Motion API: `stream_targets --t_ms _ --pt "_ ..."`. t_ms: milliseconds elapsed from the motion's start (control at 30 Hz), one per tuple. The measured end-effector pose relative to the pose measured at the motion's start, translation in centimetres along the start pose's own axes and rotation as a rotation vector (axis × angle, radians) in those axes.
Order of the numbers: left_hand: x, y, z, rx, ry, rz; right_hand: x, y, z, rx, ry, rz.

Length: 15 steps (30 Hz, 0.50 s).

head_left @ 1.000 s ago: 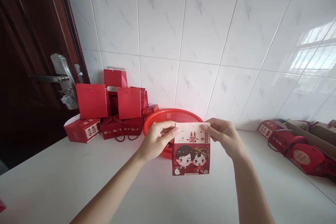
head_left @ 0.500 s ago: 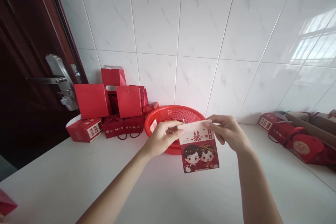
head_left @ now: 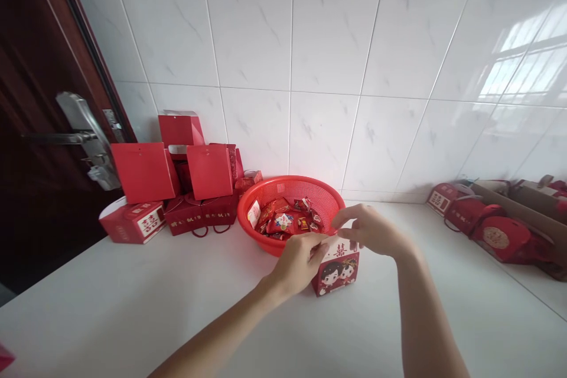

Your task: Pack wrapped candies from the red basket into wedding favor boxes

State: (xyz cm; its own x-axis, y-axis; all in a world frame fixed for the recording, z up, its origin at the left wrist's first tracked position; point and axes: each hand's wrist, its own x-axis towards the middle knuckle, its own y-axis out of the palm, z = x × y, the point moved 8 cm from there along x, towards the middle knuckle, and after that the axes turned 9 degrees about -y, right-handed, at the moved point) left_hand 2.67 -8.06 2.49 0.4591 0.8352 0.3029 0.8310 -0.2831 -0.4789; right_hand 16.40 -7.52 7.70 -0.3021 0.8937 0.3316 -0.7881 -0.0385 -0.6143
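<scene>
A small red and white gift box (head_left: 335,274) with two cartoon figures printed on its front stands upright on the white tabletop. My left hand (head_left: 301,263) pinches the left side of its pale top. At the upper right edge, the bent fingers of my right hand (head_left: 370,230) close on the same top, partly hiding it. Just behind my hands sits a red plastic basket (head_left: 261,195) holding several wrapped sweets (head_left: 283,221).
Several red gift boxes (head_left: 144,171) are stacked on the left by the wall, near a dark door (head_left: 39,71). At the far right lie more red boxes (head_left: 505,236) beside a cardboard box (head_left: 509,207). White tiles (head_left: 319,41) cover the wall behind.
The gift box, held up and seen front-on before, has come down to the tabletop with both hands. The basket's sweets now show. My view has shifted slightly right.
</scene>
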Motion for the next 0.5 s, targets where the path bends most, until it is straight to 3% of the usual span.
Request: stream_targets --t_ms 200,500 --pt "-0.1 0.2 -0.2 0.159 0.007 -0.025 0.5 2.7 -0.1 -0.197 0.035 0.198" --pt "0.1 -0.1 0.2 0.32 -0.129 0.139 0.4 2.8 -0.9 -0.216 0.121 0.286"
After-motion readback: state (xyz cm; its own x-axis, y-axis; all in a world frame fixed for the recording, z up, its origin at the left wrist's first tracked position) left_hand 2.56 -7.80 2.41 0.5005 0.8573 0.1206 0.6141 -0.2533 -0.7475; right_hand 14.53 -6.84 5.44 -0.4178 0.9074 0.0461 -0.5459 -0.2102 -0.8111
